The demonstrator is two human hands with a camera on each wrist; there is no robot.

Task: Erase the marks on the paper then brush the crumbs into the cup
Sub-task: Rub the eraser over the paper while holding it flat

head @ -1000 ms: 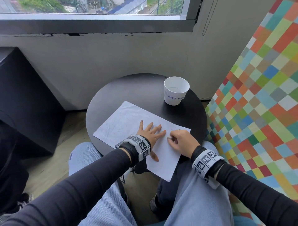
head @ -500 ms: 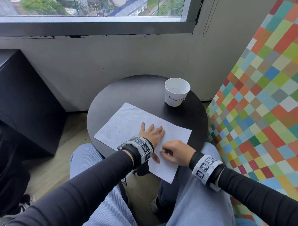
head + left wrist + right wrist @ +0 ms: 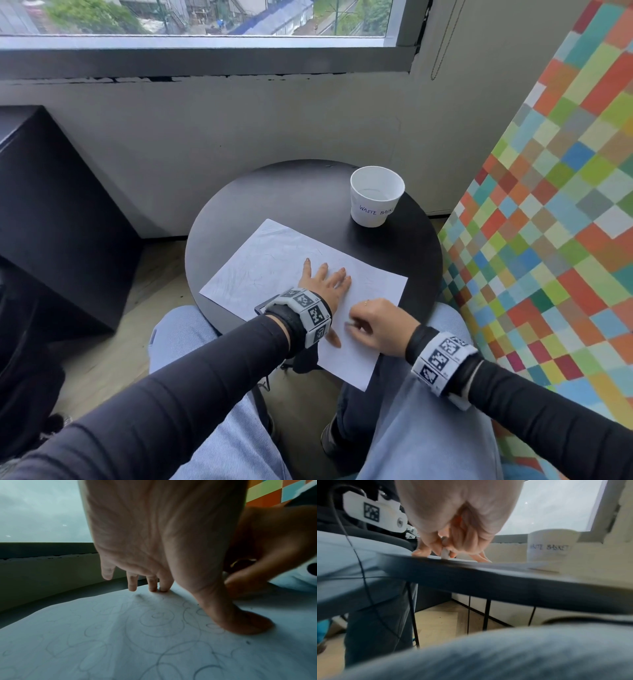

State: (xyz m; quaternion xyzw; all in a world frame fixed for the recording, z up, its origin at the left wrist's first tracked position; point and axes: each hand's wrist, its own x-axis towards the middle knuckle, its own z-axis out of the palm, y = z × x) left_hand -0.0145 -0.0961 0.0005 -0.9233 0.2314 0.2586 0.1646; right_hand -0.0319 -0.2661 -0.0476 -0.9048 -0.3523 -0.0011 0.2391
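A white sheet of paper with faint pencil loops lies on the round black table, its near corner hanging over the edge. My left hand lies flat on the sheet with fingers spread, thumb pressed down. My right hand is curled beside it near the sheet's near edge and pinches a small white eraser whose tip touches the paper. A white paper cup labelled as a waste basket stands upright at the table's far right.
A checkered multicoloured panel rises close on the right. A dark cabinet stands to the left, and a wall with a window lies behind the table. My knees in blue jeans sit under the table's near edge.
My right hand with the eraser has slid toward me and to the left along the paper's near part. The left hand has stayed flat on the sheet.
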